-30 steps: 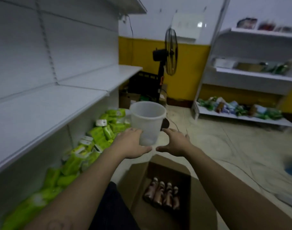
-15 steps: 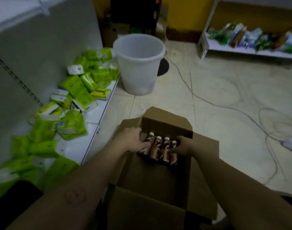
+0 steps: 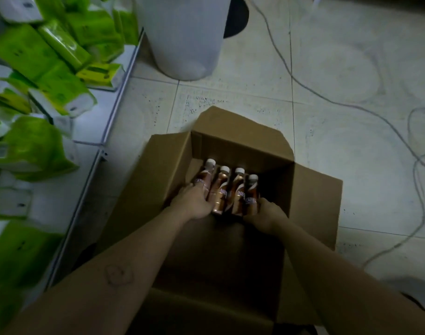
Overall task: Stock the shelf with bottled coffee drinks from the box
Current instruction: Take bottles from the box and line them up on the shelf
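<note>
At nine o'clock, the low shelf (image 3: 90, 151) holds green packs (image 3: 35, 151). Our left hand (image 3: 193, 203) cups the leftmost of four coffee bottles (image 3: 227, 189) lying in the box (image 3: 158, 180) — caps toward twelve, long axes running away from us. Our right hand (image 3: 264, 215) wraps the rightmost. Fingertips are hidden behind the bottles, so how firm either grip is we cannot tell.

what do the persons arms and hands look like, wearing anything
Both forearms are bare, with no sleeves, gloves, watch or rings visible on the left hand or the right hand. The left forearm carries a faint roundish outline mark. The dim light hides finer detail.
</note>
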Motion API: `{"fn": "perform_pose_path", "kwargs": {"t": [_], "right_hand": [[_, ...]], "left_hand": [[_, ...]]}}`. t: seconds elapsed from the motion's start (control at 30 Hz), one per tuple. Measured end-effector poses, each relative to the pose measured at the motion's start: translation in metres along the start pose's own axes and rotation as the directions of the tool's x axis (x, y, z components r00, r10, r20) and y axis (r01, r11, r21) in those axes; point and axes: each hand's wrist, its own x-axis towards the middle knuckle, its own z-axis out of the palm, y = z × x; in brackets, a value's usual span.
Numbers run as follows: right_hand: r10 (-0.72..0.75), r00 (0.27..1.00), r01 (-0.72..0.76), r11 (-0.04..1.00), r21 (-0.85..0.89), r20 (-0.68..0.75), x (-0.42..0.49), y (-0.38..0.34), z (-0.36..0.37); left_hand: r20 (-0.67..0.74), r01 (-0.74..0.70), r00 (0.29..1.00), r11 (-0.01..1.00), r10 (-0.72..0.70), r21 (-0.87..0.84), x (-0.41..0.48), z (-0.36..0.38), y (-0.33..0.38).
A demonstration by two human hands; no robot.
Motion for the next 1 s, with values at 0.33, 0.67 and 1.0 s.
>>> {"fn": "perform_pose_path", "kwargs": {"t": [0.33, 0.67, 1.0], "right_hand": [[0.242, 0.966, -0.235, 0.968, 0.086, -0.086, 0.078, 0.015, 0.04], [0.372, 0.921, -0.353, 0.923, 0.154, -0.115, 0.103, 0.022, 0.055], [0.356, 0.917, -0.296, 0.91, 0.29, -0.18, 0.102, 0.025, 0.06]], "left_hand": [[-0.025, 0.131, 0.99, 0.959, -0.142, -0.251, 0.062, 0.047, -0.034], [-0.098, 0.18, 0.958, 0.833, -0.269, -0.522, 0.083, 0.06, -0.047], [0.004, 0.275, 0.952, 0.856, -0.305, -0.438, 0.085, 0.055, -0.039]]}}
